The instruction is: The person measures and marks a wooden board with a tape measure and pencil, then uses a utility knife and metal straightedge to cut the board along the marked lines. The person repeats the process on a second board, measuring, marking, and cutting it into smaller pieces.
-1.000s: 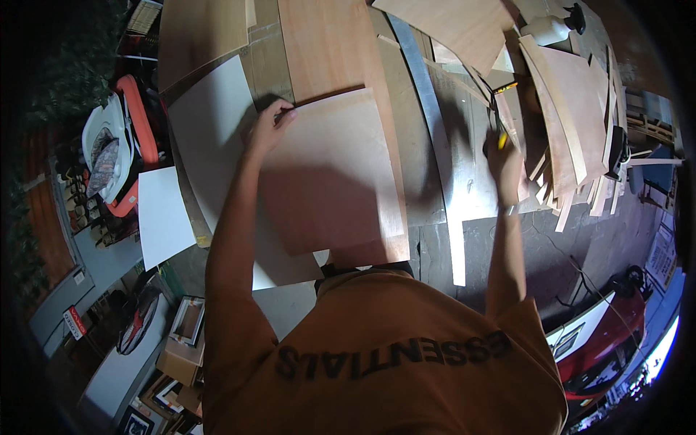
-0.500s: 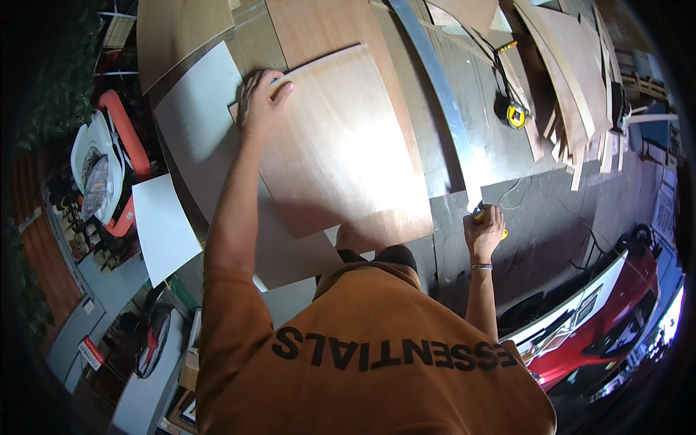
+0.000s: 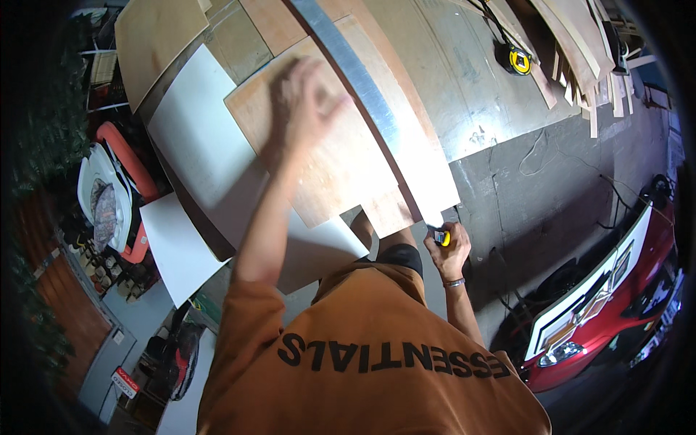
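My left hand (image 3: 308, 109), smeared by motion, is over a thin plywood sheet (image 3: 275, 101); its thumb stands apart from the fingers, and I see nothing held. A long metal straightedge (image 3: 355, 80) lies lengthwise across the plywood, its near end at my right hand (image 3: 449, 250). That hand is closed around a small yellow-and-black tool (image 3: 441, 237), whose kind I cannot make out, and seems to grip the straightedge's end too. A narrower plywood piece (image 3: 388, 212) juts past the sheet's near edge, above my legs.
White sheets (image 3: 196, 109) lie left of the plywood. A yellow-and-black tape measure (image 3: 519, 61) sits on the worktable (image 3: 464, 109), near a stack of wood strips and offcuts (image 3: 580, 43). At the lower right stands a red car (image 3: 602, 341) beside a white panel. A red-and-white seat-like object (image 3: 119, 192) is at the left.
The straightedge has moved left from the bare worktable onto the plywood, my right hand moving with its near end. My left hand has left the sheet's far left corner and moved right over its surface.
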Motion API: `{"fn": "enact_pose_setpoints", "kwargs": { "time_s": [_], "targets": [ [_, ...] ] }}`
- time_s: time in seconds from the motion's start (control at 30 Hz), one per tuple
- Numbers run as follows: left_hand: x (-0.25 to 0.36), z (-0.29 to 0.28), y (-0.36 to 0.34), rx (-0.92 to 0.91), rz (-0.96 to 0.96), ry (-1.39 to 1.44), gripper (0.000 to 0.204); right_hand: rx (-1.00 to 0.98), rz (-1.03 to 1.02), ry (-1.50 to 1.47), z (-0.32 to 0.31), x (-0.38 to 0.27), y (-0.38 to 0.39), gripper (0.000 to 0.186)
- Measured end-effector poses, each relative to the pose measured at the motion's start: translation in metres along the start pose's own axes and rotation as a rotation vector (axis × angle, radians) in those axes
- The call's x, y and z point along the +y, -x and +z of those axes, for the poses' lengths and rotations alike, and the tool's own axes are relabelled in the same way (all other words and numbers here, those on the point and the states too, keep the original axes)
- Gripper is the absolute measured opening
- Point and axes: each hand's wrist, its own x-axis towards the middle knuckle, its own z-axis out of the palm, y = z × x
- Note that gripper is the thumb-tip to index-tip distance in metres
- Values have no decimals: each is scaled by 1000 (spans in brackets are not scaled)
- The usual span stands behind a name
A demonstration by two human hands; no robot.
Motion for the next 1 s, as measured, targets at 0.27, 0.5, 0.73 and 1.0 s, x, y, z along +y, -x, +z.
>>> {"fn": "enact_pose_setpoints", "kwargs": {
  "time_s": [0.27,0.5,0.73,1.0],
  "targets": [
    [47,25,7,-315,19,-154,118,-2,-79,83,9,16,-6,43],
    [44,31,4,-303,23,-182,120,-22,-92,38,12,16,-15,42],
    [42,33,5,-305,24,-192,119,-118,-103,43,8,19,-17,47],
    [46,35,3,-322,10,-160,118,-152,-125,44,7,21,-11,71]
  ]
}}
